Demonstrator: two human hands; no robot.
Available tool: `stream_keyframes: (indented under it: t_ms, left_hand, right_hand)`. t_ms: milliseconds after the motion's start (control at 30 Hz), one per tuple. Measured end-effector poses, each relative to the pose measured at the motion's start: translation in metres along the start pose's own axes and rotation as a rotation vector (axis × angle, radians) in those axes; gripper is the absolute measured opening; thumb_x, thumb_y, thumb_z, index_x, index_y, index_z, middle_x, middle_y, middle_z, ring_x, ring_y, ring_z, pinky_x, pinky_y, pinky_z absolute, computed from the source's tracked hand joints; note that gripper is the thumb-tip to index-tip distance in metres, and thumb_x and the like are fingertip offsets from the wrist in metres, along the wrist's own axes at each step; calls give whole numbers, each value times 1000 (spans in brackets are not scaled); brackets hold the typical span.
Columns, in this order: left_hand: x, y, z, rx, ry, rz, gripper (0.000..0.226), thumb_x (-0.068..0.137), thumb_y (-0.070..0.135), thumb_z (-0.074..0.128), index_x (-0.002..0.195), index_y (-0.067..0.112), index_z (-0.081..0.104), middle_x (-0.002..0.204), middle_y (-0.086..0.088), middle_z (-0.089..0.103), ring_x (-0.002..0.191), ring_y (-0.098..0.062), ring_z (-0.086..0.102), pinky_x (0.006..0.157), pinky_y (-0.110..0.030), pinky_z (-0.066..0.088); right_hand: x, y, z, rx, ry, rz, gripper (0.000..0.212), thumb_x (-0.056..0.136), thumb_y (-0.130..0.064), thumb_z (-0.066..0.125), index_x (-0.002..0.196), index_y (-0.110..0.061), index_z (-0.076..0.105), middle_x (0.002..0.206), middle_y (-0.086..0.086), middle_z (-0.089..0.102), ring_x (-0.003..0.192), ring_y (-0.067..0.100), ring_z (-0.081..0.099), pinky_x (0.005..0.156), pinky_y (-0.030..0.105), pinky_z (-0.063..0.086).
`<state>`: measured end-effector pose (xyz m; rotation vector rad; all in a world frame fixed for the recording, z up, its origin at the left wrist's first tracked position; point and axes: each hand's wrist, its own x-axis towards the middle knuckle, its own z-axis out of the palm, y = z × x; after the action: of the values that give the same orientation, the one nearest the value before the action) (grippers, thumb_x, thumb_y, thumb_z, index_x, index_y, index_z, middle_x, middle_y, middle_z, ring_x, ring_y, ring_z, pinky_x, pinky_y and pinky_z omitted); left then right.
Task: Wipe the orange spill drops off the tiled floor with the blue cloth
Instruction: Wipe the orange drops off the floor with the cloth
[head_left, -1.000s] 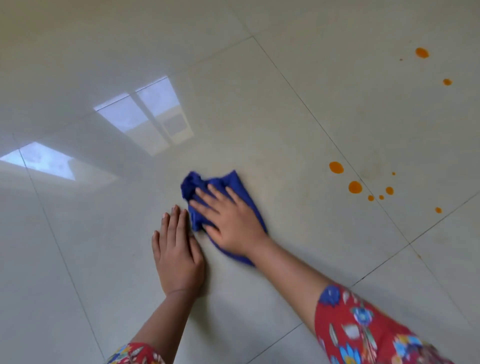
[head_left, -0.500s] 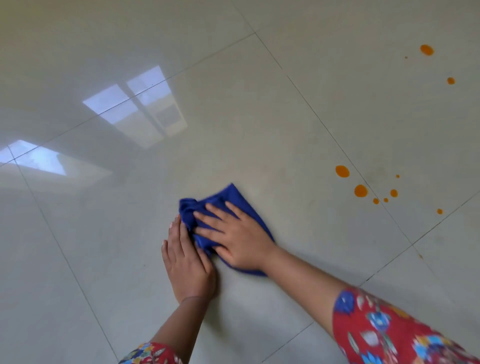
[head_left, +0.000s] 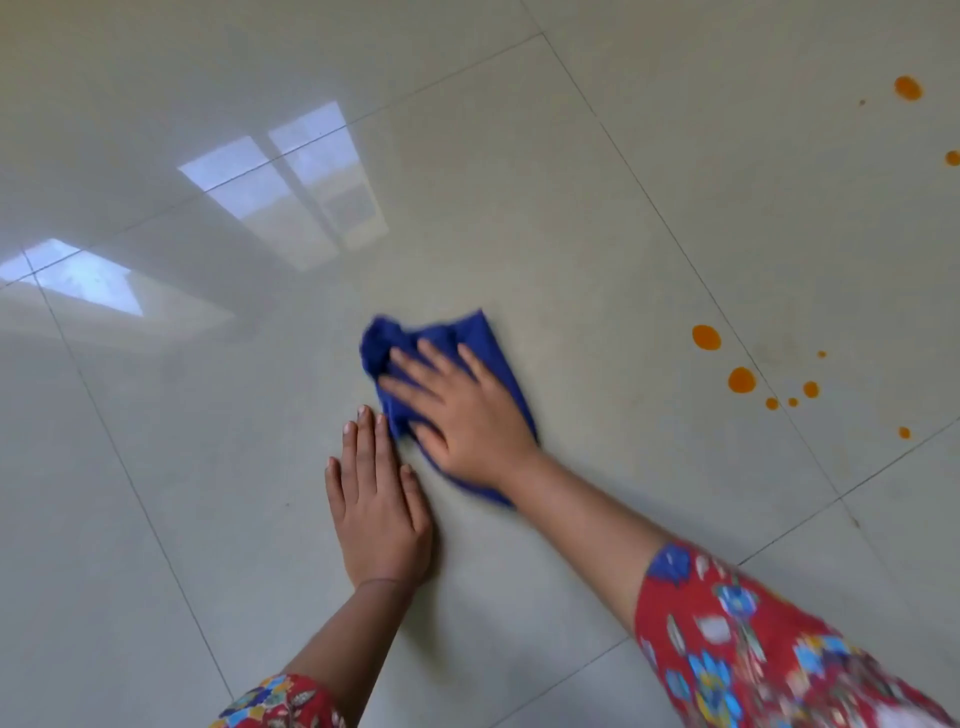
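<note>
My right hand (head_left: 462, 415) presses the blue cloth (head_left: 493, 348) onto the tiled floor (head_left: 519, 182), fingers straight and spread. My left hand (head_left: 376, 499) lies palm-down just beside it, fingers straight and together. The orange drops (head_left: 742, 380) sit well apart, to the right.

Crumpled blue cloth (head_left: 488, 343) on tiled floor (head_left: 519, 208), orange drops (head_left: 742, 380) well apart

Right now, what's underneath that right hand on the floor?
The blue cloth lies bunched under the right hand, which presses it onto the tiled floor. The floor beneath the cloth is covered, so any spill there cannot be seen.
</note>
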<state>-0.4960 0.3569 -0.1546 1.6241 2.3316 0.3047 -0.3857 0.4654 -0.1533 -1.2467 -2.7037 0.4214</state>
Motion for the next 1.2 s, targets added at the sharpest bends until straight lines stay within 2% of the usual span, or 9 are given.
stream_keyframes:
  t_ms: [100,267,333,433,533,667,767,967,1200]
  left_hand:
    - [-1,2,0,16,-5,-1,58,95,28,27,151,11,29,160,-3,22,148,-17,14,119,-37,7]
    - [-1,2,-1,35,-26,-7,60,96,32,27,152,11,26,161,-2,17,149,-17,10,120,-34,1]
    - [0,3,-1,44,-26,-7,60,95,33,28,151,10,27,161,-3,18,149,-18,12,119,-35,2]
    - [-2,1,0,55,-33,1,61,95,34,30,151,9,27,160,-5,19,148,-19,13,119,-38,5]
    - [-1,2,0,57,-31,8,62,95,35,30,151,11,26,161,-5,17,149,-19,11,119,-39,4]
    - [-2,4,-3,56,-82,130,58,96,35,29,152,18,28,161,0,19,149,-12,11,119,-40,6]
    - [-1,7,-3,68,-112,213,57,97,36,29,151,19,29,160,3,19,149,-10,9,120,-39,8]
    - [9,48,-1,-74,-23,265,48,95,27,35,140,13,44,159,-3,24,149,-16,10,120,-35,7]
    - [80,150,33,-43,-172,533,56,98,32,27,153,21,24,162,3,15,149,-12,7,121,-35,9]
  right_hand:
    - [35,56,-12,-86,61,254,56,89,-45,37,142,-32,46,153,-5,38,144,21,29,116,52,15]
    - [-55,81,-25,-135,233,804,54,95,-46,38,148,-33,35,156,-11,31,146,19,23,116,59,12]
    - [-89,36,-10,-109,222,733,55,95,-39,39,148,-25,38,157,-4,29,146,23,25,115,54,21]
    - [-88,-17,6,-15,138,326,55,92,-37,45,145,-22,43,156,1,31,144,24,30,116,46,23]
    - [-32,7,2,-2,87,118,53,92,-37,44,143,-24,46,153,0,39,142,21,34,117,42,23]
    - [-20,82,-19,-52,159,486,52,95,-40,40,144,-24,46,153,-1,39,143,21,33,116,44,23]
    - [-83,74,-23,-28,252,700,50,99,-38,38,147,-23,40,156,-3,33,146,20,24,117,44,24]
    - [-120,46,-12,-2,203,378,48,95,-31,47,142,-22,48,151,-1,41,142,20,35,116,42,27]
    - [-161,62,-20,-38,240,676,49,99,-36,40,146,-23,42,155,-2,33,145,20,27,117,43,24]
